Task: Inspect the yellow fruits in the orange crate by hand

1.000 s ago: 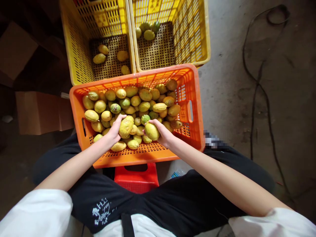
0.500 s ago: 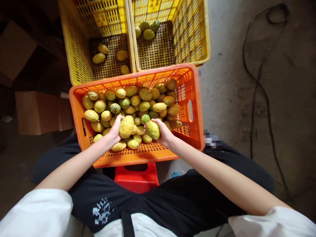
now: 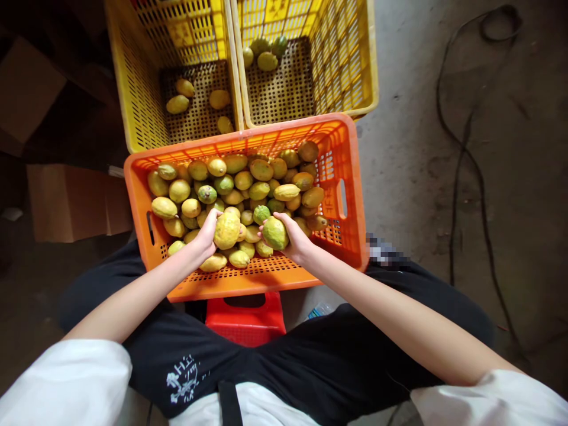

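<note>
Over the heap in the orange crate [image 3: 355,177], my left hand [image 3: 207,235] is closed around a bumpy yellow lemon [image 3: 227,231]. A greener lemon [image 3: 275,233] sits in my right hand [image 3: 296,239], its fingers curled round the fruit's far side and partly hidden. The two fruits are held a short gap apart. Beneath and around both hands lie many yellow and yellow-green lemons [image 3: 261,170]. A small bright green one [image 3: 261,214] rests just beyond the right-hand fruit.
Behind the orange crate stand a left yellow crate [image 3: 142,112] and a right yellow crate [image 3: 341,65], each with several fruits at the bottom. A red stool [image 3: 246,325] is between my legs. Cardboard boxes [image 3: 71,201] stand left; a black cable [image 3: 465,142] lies on the floor at right.
Both held lemons have been turned slightly in my fingers; the right one now shows a greener side. My hands have stayed in nearly the same place.
</note>
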The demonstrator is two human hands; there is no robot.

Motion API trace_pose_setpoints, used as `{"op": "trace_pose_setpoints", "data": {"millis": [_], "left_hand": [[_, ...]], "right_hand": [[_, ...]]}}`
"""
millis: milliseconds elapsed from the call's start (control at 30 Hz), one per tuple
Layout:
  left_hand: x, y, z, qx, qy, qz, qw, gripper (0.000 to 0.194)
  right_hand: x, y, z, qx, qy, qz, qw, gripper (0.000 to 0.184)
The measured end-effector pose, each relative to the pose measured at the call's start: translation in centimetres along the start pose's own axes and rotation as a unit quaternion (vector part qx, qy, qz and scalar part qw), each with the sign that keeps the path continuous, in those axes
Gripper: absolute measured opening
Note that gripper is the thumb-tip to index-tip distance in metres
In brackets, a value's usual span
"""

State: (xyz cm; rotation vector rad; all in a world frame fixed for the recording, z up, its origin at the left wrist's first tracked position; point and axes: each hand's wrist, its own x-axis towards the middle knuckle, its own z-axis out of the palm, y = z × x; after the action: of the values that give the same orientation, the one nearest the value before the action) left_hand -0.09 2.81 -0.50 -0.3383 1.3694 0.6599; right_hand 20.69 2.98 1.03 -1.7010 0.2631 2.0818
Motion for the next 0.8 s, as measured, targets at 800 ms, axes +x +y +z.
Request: {"op": "trace_pose_setpoints", "data": {"millis": [800], "left_hand": [[-1.6,-0.1,1.5,0.098,-0.014,0.039,0.994,0.025]], "right_hand": [[0.1,0.5,-0.1,-0.001,-0.062,-0.015,0.998,0.015]]}}
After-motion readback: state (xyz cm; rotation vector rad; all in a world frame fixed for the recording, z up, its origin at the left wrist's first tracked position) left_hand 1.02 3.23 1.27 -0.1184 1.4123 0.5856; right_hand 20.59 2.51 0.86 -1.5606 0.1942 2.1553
